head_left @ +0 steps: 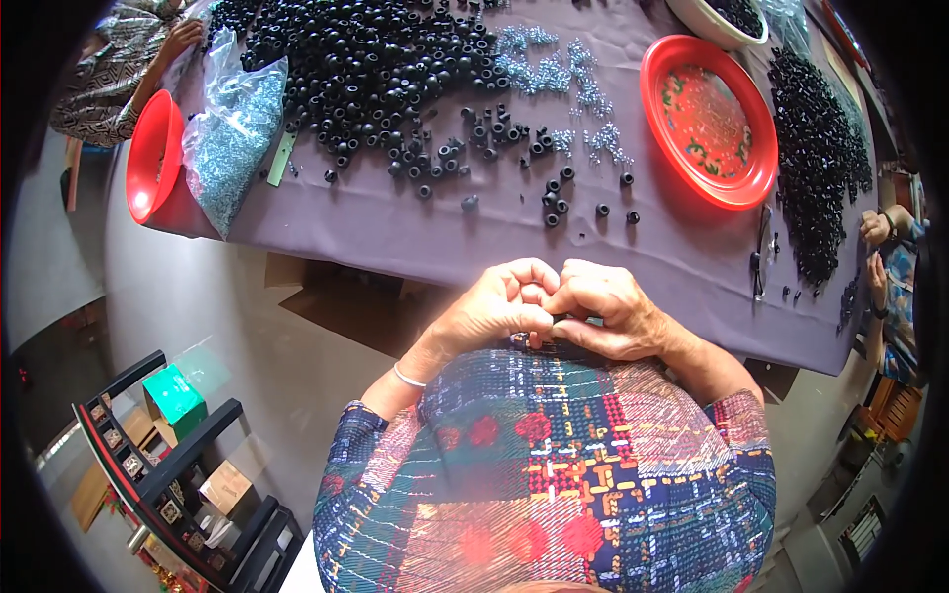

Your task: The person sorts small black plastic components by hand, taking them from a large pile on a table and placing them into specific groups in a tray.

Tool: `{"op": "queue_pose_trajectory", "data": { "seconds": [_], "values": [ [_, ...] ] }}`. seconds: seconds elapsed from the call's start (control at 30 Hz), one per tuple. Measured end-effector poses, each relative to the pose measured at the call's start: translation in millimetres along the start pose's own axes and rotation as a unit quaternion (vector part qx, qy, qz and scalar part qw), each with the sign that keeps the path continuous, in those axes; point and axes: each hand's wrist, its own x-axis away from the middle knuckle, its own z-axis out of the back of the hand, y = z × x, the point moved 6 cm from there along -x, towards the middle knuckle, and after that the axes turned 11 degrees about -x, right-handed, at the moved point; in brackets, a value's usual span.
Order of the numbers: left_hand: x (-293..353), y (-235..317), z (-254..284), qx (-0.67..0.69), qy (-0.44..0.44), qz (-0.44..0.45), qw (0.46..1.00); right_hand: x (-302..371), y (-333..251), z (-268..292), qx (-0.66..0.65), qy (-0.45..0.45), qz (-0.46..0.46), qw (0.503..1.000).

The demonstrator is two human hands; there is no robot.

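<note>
Nearer than the red tray (727, 195), to its left — left hand (514, 298) and right hand (605, 308) pinched together on 1 small dark piece (560, 318), mostly hidden, seemingly unfinished. Farther, left of the tray — black beads (366, 79) and clear beads (544, 81), loose, apparently unworked.

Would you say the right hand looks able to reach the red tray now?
Probably yes: only tablecloth and a few loose black beads lie between the right hand and the red tray; nothing tall intervenes.
</note>
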Motion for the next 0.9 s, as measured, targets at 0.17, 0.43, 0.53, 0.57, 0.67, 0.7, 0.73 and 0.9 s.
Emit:
{"op": "queue_pose_trajectory", "data": {
  "seconds": [0.17,0.43,0.53,0.57,0.67,0.7,0.73,0.9],
  "values": [
    [6.0,9.6,5.5,-0.064,0.096,-0.068,0.991,-6.5,6.4,4.8,0.026,0.003,-0.013,1.000],
    [-5.3,59.0,11.4,-0.669,0.349,-0.357,0.551,-46.4,14.5,78.5,0.437,0.246,0.033,0.865],
    [-2.0,56.5,14.7,-0.690,0.392,-0.336,0.507,-48.9,31.0,83.3,0.478,0.249,-0.024,0.842],
    [-0.8,57.8,16.1,-0.689,0.406,-0.330,0.501,-52.4,37.3,80.7,0.504,0.236,-0.054,0.829],
    [1.0,78.7,12.9,-0.694,0.434,-0.359,0.449,-61.2,51.3,82.5,0.529,0.215,-0.126,0.811],
    [-1.5,85.3,12.5,-0.695,0.433,-0.374,0.435,-61.1,54.2,83.7,0.528,0.213,-0.131,0.812],
    [-5.9,92.2,13.5,-0.693,0.441,-0.382,0.423,-62.5,55.6,83.8,0.526,0.211,-0.134,0.813],
    [-40.3,101.9,24.0,-0.753,0.417,-0.324,0.393,-52.9,38.0,80.4,0.503,0.232,-0.044,0.832]
  ]
}}
